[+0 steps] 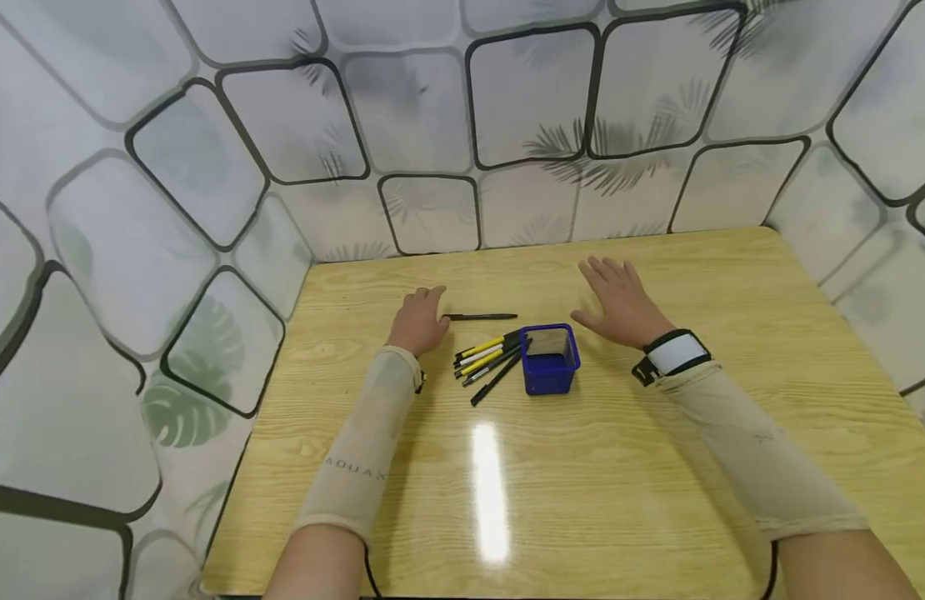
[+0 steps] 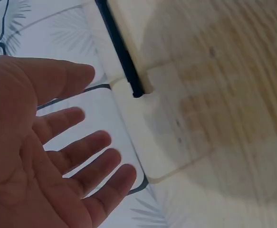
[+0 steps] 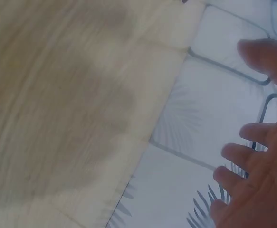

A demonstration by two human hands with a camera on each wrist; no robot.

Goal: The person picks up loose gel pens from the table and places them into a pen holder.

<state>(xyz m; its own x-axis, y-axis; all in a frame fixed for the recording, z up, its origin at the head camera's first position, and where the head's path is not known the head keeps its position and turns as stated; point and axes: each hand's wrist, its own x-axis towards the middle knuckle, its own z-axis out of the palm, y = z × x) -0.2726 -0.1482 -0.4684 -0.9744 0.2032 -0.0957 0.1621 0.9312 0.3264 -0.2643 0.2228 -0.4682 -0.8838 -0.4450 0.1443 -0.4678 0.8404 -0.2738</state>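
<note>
My left hand is over the table's left part with its fingers loosely extended, holding nothing. Close to its thumb lies a single dark pen, whose end also shows in the left wrist view, apart from the fingers. Nearer to me, several yellow, white and black pens lie fanned out, their right ends against a blue plastic basket. The basket stands upright. To its right, my right hand spreads its fingers and holds nothing; the right wrist view shows only bare tabletop and wall beside it.
The wooden table reaches back to a patterned wall covering, which also rises at the left and right sides. A bright light reflection lies on the tabletop in front of the pens.
</note>
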